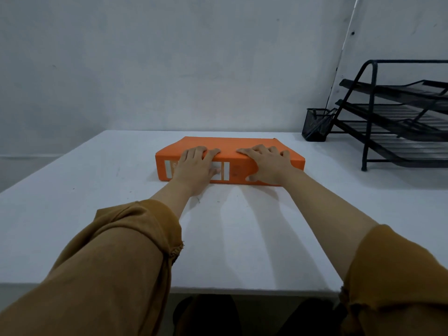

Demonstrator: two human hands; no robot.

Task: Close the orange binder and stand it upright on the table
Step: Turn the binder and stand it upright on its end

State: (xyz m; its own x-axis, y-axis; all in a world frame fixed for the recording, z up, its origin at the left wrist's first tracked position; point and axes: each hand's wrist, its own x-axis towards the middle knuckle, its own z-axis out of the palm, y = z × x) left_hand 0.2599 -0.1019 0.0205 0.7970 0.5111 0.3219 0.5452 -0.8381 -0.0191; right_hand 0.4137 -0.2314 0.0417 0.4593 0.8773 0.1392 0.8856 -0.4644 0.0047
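Orange binder [242,145] — closed, flat on the tabletop [242,238], spine facing the person. Left hand [196,167] and right hand [268,166] grip its spine edge, fingers curled over the cover.

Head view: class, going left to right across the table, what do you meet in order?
Left hand → right hand (both holding the orange binder) → black mesh pen cup → black three-tier tray rack.

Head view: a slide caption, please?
Left hand and right hand grip the closed orange binder, lying flat on a white table.
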